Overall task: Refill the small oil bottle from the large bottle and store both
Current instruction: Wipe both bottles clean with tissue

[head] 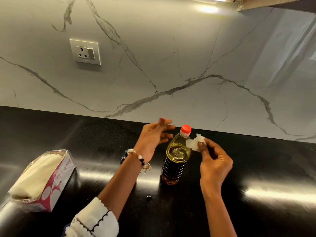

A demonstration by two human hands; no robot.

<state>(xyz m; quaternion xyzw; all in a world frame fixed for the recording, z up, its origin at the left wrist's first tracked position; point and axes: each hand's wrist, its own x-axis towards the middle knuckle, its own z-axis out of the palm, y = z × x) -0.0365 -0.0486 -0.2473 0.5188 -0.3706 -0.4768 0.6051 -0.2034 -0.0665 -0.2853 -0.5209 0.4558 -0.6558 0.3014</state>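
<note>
The large oil bottle stands upright on the black counter with its red cap on and yellow oil inside. My right hand is just right of the bottle's shoulder and pinches a crumpled white tissue piece. My left hand hovers left of the bottle's neck, fingers spread, touching nothing. A dark object, perhaps the small bottle, sits mostly hidden behind my left wrist. A small black cap lies on the counter near my left forearm.
An opened pack of white tissues lies at the left of the counter. A marble backsplash with a wall socket rises behind the counter's back edge.
</note>
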